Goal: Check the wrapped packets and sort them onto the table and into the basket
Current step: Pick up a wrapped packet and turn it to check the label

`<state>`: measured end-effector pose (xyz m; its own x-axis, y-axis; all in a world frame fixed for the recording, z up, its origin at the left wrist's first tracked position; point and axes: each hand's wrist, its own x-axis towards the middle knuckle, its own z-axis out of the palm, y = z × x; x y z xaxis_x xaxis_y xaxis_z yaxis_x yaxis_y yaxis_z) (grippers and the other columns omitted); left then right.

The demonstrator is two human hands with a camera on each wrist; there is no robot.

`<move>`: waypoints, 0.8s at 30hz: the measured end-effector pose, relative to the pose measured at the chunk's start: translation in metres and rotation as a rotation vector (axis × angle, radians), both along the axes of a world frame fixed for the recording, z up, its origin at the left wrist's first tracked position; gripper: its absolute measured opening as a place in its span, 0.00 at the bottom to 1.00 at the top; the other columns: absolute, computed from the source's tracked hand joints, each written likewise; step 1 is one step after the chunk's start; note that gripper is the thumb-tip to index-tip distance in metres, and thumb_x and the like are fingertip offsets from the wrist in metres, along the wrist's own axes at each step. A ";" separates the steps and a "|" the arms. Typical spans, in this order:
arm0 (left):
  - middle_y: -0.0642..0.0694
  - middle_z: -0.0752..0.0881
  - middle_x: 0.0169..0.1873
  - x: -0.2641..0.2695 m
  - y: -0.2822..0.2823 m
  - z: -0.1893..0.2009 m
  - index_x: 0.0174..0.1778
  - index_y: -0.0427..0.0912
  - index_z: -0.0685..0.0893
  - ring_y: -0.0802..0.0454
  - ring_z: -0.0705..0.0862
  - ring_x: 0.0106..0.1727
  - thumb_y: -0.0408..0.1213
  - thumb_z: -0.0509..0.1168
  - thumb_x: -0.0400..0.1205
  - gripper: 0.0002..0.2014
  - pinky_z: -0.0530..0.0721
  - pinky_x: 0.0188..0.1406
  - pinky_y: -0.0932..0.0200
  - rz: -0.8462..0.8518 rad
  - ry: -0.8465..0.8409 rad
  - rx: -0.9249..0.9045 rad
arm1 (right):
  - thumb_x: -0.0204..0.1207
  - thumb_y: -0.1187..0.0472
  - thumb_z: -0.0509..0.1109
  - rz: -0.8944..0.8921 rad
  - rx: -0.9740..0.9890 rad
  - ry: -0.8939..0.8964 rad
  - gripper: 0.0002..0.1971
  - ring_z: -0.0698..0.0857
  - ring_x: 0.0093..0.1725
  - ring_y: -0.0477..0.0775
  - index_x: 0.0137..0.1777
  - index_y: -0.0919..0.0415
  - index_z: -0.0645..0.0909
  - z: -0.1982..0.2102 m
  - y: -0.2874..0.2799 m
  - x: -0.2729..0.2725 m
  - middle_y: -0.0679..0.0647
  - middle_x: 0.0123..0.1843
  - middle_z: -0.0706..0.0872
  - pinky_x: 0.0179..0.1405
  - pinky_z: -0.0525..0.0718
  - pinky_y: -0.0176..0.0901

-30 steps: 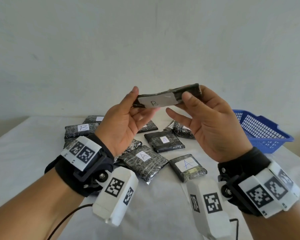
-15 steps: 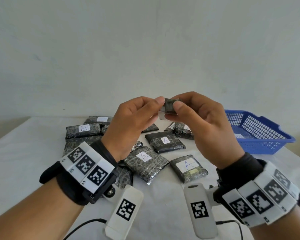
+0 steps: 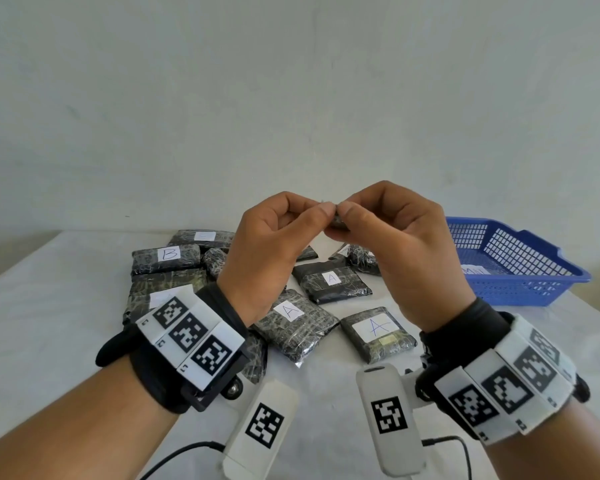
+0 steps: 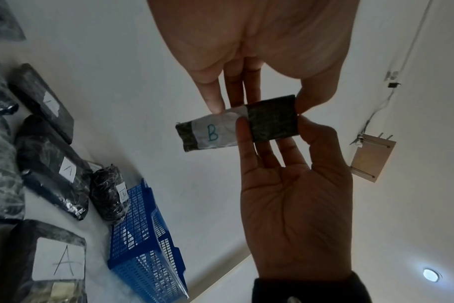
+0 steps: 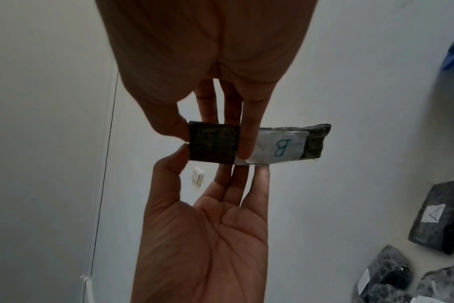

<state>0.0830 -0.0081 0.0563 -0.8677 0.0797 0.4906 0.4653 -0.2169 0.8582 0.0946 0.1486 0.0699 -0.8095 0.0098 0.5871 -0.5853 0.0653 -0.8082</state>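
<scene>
I hold one small dark wrapped packet [image 4: 271,120] in the air above the table, pinched by both hands. Its white label reads B [image 5: 281,150]. In the head view only a sliver of the packet [image 3: 336,222] shows between the fingertips. My left hand [image 3: 317,211] pinches it from the left and my right hand [image 3: 343,209] from the right, backs of both hands toward me. Several more wrapped packets lie on the white table [image 3: 49,323] below, among them ones labelled A [image 3: 378,332] and B [image 3: 167,258]. The blue basket [image 3: 520,292] stands at the right.
Inside the basket [image 4: 143,256] something with a white label [image 3: 475,270] shows through the mesh. The packet pile fills the middle of the table under my hands. A pale wall stands close behind the table. Cables trail near the table's front edge.
Both hands have turned from palms toward me to backs toward me, and the packet's B label now faces away. The hands have drawn closer together around the packet.
</scene>
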 end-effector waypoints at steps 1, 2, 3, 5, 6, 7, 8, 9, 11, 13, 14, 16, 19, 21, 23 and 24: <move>0.46 0.91 0.39 0.001 0.000 0.000 0.41 0.46 0.89 0.45 0.86 0.49 0.53 0.74 0.70 0.14 0.82 0.70 0.33 0.001 -0.005 0.013 | 0.75 0.57 0.77 0.014 -0.011 -0.010 0.09 0.93 0.51 0.72 0.44 0.65 0.88 0.000 -0.001 0.000 0.65 0.43 0.92 0.61 0.89 0.74; 0.43 0.89 0.40 0.001 0.000 0.000 0.40 0.48 0.90 0.42 0.84 0.49 0.53 0.74 0.71 0.13 0.81 0.69 0.30 0.005 -0.007 0.020 | 0.75 0.59 0.77 0.031 -0.028 -0.019 0.09 0.93 0.51 0.70 0.44 0.66 0.87 0.000 -0.001 0.000 0.65 0.43 0.91 0.62 0.89 0.75; 0.39 0.88 0.40 0.001 0.000 0.000 0.40 0.48 0.90 0.41 0.82 0.49 0.53 0.74 0.71 0.12 0.81 0.67 0.29 0.011 -0.003 0.017 | 0.76 0.60 0.76 0.044 -0.044 -0.027 0.08 0.93 0.49 0.68 0.45 0.66 0.86 0.000 -0.001 -0.001 0.65 0.43 0.91 0.62 0.89 0.75; 0.35 0.86 0.41 0.002 0.001 0.000 0.39 0.48 0.89 0.40 0.81 0.49 0.53 0.73 0.72 0.12 0.82 0.64 0.28 0.017 0.000 0.022 | 0.75 0.61 0.76 0.060 -0.067 -0.039 0.08 0.93 0.47 0.63 0.44 0.67 0.85 0.001 -0.003 -0.001 0.64 0.41 0.89 0.63 0.89 0.74; 0.35 0.86 0.41 0.002 0.001 0.000 0.39 0.48 0.89 0.41 0.80 0.49 0.53 0.73 0.72 0.12 0.81 0.62 0.29 0.021 -0.005 0.032 | 0.75 0.61 0.76 0.077 -0.081 -0.043 0.08 0.92 0.47 0.62 0.44 0.67 0.84 0.001 -0.003 -0.001 0.64 0.41 0.89 0.63 0.89 0.73; 0.36 0.85 0.41 0.003 0.001 0.000 0.38 0.48 0.89 0.41 0.79 0.49 0.53 0.73 0.72 0.12 0.81 0.62 0.29 0.026 -0.010 0.037 | 0.75 0.62 0.75 0.099 -0.097 -0.049 0.07 0.92 0.47 0.62 0.44 0.68 0.84 0.001 -0.004 -0.001 0.64 0.41 0.89 0.64 0.90 0.72; 0.36 0.85 0.41 0.003 0.001 0.001 0.38 0.49 0.89 0.41 0.79 0.49 0.54 0.73 0.72 0.12 0.81 0.64 0.27 0.026 -0.012 0.034 | 0.75 0.63 0.75 0.115 -0.113 -0.054 0.07 0.91 0.48 0.63 0.44 0.68 0.84 0.001 -0.004 -0.002 0.65 0.42 0.88 0.64 0.90 0.70; 0.36 0.85 0.41 0.003 0.001 0.001 0.37 0.49 0.89 0.42 0.79 0.49 0.54 0.73 0.72 0.11 0.79 0.67 0.24 0.020 -0.016 0.027 | 0.75 0.64 0.74 0.126 -0.125 -0.060 0.06 0.91 0.48 0.63 0.44 0.68 0.84 0.000 -0.004 -0.001 0.66 0.42 0.88 0.64 0.90 0.69; 0.35 0.82 0.42 0.002 0.000 0.000 0.36 0.50 0.88 0.42 0.76 0.50 0.54 0.74 0.72 0.11 0.73 0.71 0.19 -0.003 -0.028 0.028 | 0.76 0.64 0.71 0.162 -0.147 -0.075 0.05 0.91 0.49 0.63 0.44 0.67 0.83 -0.001 -0.002 -0.001 0.66 0.43 0.87 0.65 0.90 0.67; 0.33 0.81 0.41 0.003 -0.001 -0.001 0.35 0.49 0.87 0.43 0.76 0.50 0.55 0.73 0.73 0.13 0.72 0.72 0.19 -0.005 -0.035 0.013 | 0.77 0.63 0.70 0.181 -0.159 -0.092 0.07 0.91 0.49 0.63 0.44 0.67 0.83 -0.001 -0.001 -0.002 0.67 0.44 0.87 0.64 0.91 0.65; 0.29 0.81 0.41 0.002 -0.001 -0.002 0.36 0.46 0.87 0.43 0.77 0.50 0.55 0.73 0.74 0.15 0.73 0.72 0.21 -0.002 -0.042 -0.006 | 0.76 0.62 0.71 0.162 -0.141 -0.093 0.07 0.91 0.48 0.62 0.44 0.68 0.83 -0.002 0.000 -0.003 0.69 0.43 0.87 0.63 0.91 0.64; 0.23 0.83 0.46 -0.002 0.000 -0.006 0.40 0.39 0.86 0.45 0.82 0.51 0.51 0.72 0.81 0.17 0.81 0.71 0.31 0.012 -0.086 -0.033 | 0.75 0.63 0.72 0.121 -0.049 -0.089 0.07 0.93 0.48 0.60 0.45 0.68 0.83 -0.004 0.003 -0.005 0.72 0.45 0.89 0.61 0.92 0.60; 0.40 0.89 0.53 -0.021 -0.007 -0.007 0.52 0.38 0.86 0.56 0.88 0.59 0.40 0.73 0.84 0.08 0.91 0.56 0.59 0.049 -0.271 -0.039 | 0.70 0.69 0.70 0.146 0.138 -0.108 0.11 0.90 0.53 0.50 0.51 0.60 0.82 -0.012 0.011 -0.006 0.60 0.51 0.89 0.54 0.91 0.45; 0.40 0.90 0.60 -0.032 -0.013 -0.005 0.66 0.33 0.84 0.47 0.90 0.58 0.36 0.74 0.83 0.17 0.92 0.47 0.59 -0.054 -0.435 -0.044 | 0.72 0.77 0.70 0.190 0.260 -0.133 0.17 0.88 0.57 0.47 0.54 0.57 0.81 -0.019 0.015 -0.003 0.55 0.54 0.87 0.52 0.90 0.41; 0.40 0.92 0.50 -0.037 -0.016 0.000 0.66 0.30 0.84 0.48 0.92 0.45 0.31 0.72 0.84 0.16 0.92 0.39 0.58 -0.117 -0.466 -0.050 | 0.76 0.83 0.68 0.199 0.364 -0.147 0.24 0.86 0.61 0.48 0.57 0.52 0.79 -0.025 0.016 0.001 0.52 0.56 0.84 0.54 0.89 0.43; 0.42 0.92 0.45 -0.037 -0.016 0.003 0.64 0.31 0.86 0.51 0.92 0.40 0.29 0.71 0.84 0.13 0.91 0.37 0.59 -0.106 -0.446 -0.064 | 0.76 0.84 0.68 0.180 0.390 -0.141 0.26 0.86 0.62 0.47 0.58 0.49 0.78 -0.027 0.017 0.002 0.50 0.56 0.83 0.55 0.89 0.44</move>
<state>0.0458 -0.0245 0.0594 -0.9784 0.1974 0.0620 0.0253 -0.1834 0.9827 0.0969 0.1653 0.0427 -0.8502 -0.3384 0.4033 -0.5015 0.2877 -0.8159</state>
